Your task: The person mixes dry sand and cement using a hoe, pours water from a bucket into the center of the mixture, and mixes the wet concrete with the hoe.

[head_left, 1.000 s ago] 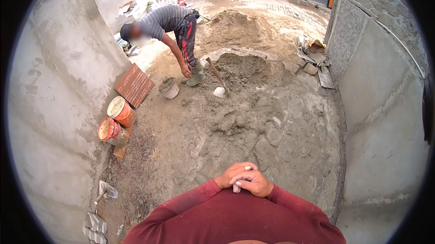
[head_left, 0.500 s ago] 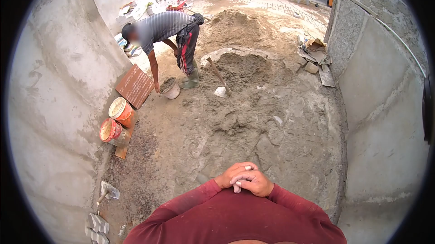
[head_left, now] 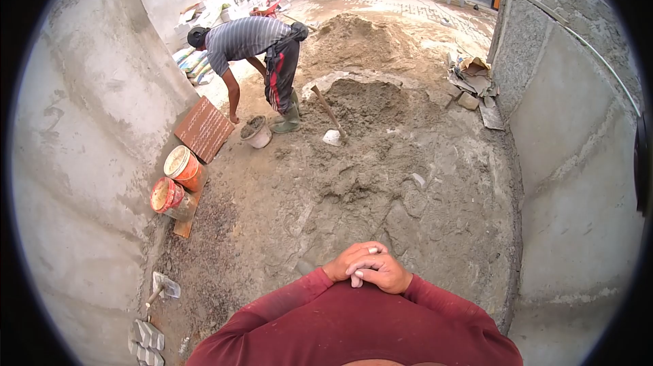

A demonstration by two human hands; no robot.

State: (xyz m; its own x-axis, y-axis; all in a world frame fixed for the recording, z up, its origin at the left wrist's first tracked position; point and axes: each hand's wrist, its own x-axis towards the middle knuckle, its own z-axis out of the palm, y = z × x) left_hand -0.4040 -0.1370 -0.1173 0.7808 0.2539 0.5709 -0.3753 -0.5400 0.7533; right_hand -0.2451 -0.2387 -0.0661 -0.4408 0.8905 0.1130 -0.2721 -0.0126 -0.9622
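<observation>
My left hand (head_left: pixel 350 258) and my right hand (head_left: pixel 382 273) are clasped together in front of my red shirt, low in the head view. The right hand's fingers lie over the left hand's, and both are closed on each other. No tool shows in either. Beneath and beyond them spreads wet grey mortar (head_left: pixel 360 182) on the ground. A hoe (head_left: pixel 330 118) stands in the mortar, its wooden handle tilted up and its blade smeared pale.
A bent-over person (head_left: pixel 252 46) reaches down beside a mortar-filled bucket (head_left: pixel 257 133). Two orange buckets (head_left: pixel 182 162) stand by the left wall, near a brown board (head_left: pixel 204 128). A trowel (head_left: pixel 163 288) and paving blocks (head_left: pixel 146 342) lie lower left. Concrete walls (head_left: pixel 571 162) flank both sides.
The other person's lowered hand has risen slightly and moved off the bucket's rim. My clasped hands have stayed in place.
</observation>
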